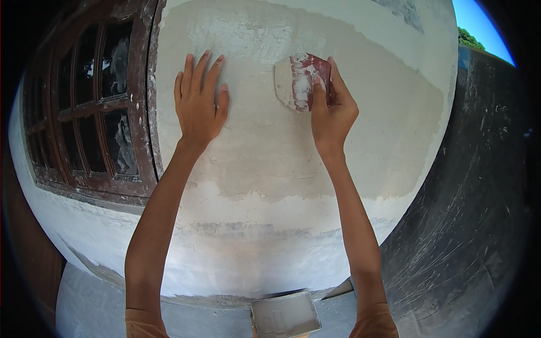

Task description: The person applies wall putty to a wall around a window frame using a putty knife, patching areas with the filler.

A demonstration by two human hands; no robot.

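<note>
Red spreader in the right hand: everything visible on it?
The spreader is a flat, reddish-brown plate, apparently plastic, with angled corners. White smears streak its face; a thick pale layer coats its left side. The right hand grips its right side, thumb on the face. It sits before the pale wall; whether its edge touches is unclear.

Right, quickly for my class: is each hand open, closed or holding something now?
Left hand: open and spread, apparently resting against the beige plastered wall.
Right hand: closed, holding a flat, dark red, white-smeared scraper by its right edge.
</note>
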